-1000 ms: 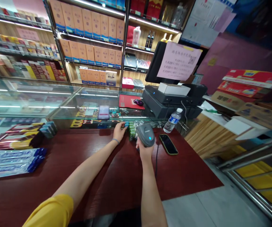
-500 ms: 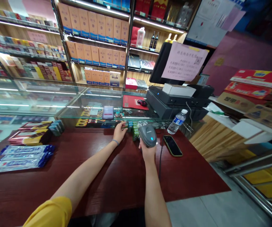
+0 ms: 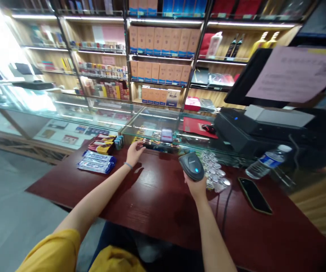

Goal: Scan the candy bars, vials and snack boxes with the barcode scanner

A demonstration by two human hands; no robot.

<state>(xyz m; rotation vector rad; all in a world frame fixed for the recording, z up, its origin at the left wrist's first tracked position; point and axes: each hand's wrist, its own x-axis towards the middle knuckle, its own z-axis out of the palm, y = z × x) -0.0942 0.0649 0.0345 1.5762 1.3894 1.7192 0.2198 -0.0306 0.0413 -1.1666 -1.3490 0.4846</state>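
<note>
My right hand [image 3: 196, 186] is closed round the handle of a dark grey barcode scanner [image 3: 191, 166], whose blue light is lit. Just right of the scanner stand several small containers with shiny silver tops [image 3: 214, 172], partly hidden by it. Over the counter near the glass case, my left hand [image 3: 135, 154] has its fingers curled and thumb drawn in; whatever they hold, if anything, is too small to make out. Left of it are several small teal containers [image 3: 119, 142], brown-and-yellow packets [image 3: 102, 144] and blue-and-white packets [image 3: 96, 162] in piles.
A glass display case [image 3: 154, 117] runs along the back of the red-brown counter [image 3: 148, 196]. At the right are a phone [image 3: 255, 195], a water bottle [image 3: 267, 162], a scanner cable and a monitor [image 3: 245, 79] with a pink sheet. Boxed goods [image 3: 163, 41] line shelves behind.
The view has turned left. My left hand has moved left along the counter, away from the small containers by the scanner. My right hand still holds the scanner, and more silver-topped containers show beside it.
</note>
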